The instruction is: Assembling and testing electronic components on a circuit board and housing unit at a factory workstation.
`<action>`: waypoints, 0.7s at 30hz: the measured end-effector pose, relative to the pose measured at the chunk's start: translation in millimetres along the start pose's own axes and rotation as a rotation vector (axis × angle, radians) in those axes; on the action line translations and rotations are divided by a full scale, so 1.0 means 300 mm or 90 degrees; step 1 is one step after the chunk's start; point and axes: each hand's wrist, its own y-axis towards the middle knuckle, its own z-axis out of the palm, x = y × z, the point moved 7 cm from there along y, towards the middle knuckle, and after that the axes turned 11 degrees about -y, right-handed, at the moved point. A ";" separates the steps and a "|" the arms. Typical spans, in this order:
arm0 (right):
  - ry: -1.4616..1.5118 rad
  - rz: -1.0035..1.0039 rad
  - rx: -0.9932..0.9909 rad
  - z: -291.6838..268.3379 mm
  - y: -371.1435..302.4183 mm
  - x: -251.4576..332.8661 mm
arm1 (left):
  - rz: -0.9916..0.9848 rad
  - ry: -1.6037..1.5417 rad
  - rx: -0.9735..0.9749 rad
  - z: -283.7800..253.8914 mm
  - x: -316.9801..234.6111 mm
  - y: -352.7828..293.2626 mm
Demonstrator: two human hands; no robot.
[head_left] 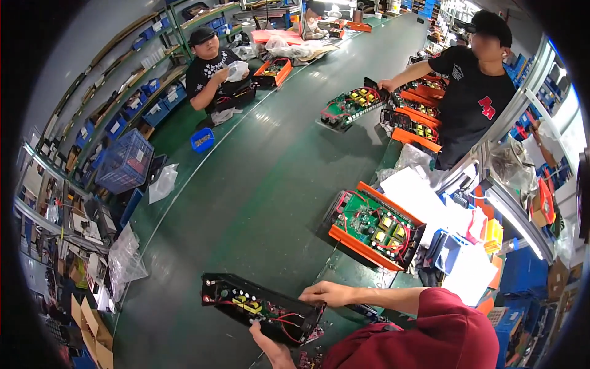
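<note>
Orange-sided casing: an open rectangular metal casing with bright orange side walls [365,249], holding a green circuit board with yellow blocks and red wires; it rests at the green-topped bench [351,267].
Black casing: a long, open, black metal casing [270,291] with yellow components and red leads inside, held up in both hands, left of and nearer the person than the orange-sided casing.
Right hand: bare [330,293], below the orange-sided casing, closed over the black casing's right end, fingers curled on the far edge.
Left hand: bare [261,335], farther left of the orange-sided casing, holding the black casing's near edge; some fingers are hidden.
Co-worker in black, right: a person [470,92] beyond the orange-sided casing, one hand gripping a raised green circuit unit [355,106].
Co-worker in black, left: a person [215,77] far left beyond the orange-sided casing, hands on a clear plastic bag [236,71].
Blue bin: small, plastic, open [201,140], well left of the orange-sided casing.
</note>
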 end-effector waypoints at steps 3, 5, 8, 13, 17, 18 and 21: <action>0.172 0.106 -0.020 0.005 -0.060 0.066 | 0.030 0.025 0.034 -0.060 -0.009 0.031; 0.190 0.095 0.016 0.032 -0.069 0.045 | 0.019 0.007 0.051 -0.050 -0.008 0.022; 0.136 0.044 0.106 0.074 -0.083 0.061 | 0.120 0.139 -0.038 0.000 -0.070 -0.071; -0.023 0.015 0.074 0.125 -0.132 0.128 | 0.141 0.172 0.008 -0.062 -0.086 -0.052; 0.041 0.037 0.115 0.132 -0.150 0.200 | 0.210 0.193 -0.167 0.021 -0.112 -0.175; 0.038 0.034 0.121 0.141 -0.147 0.190 | 0.248 0.185 -0.157 0.028 -0.120 -0.181; 0.018 0.011 0.103 0.133 -0.149 0.189 | 0.221 0.143 -0.054 0.008 -0.105 -0.117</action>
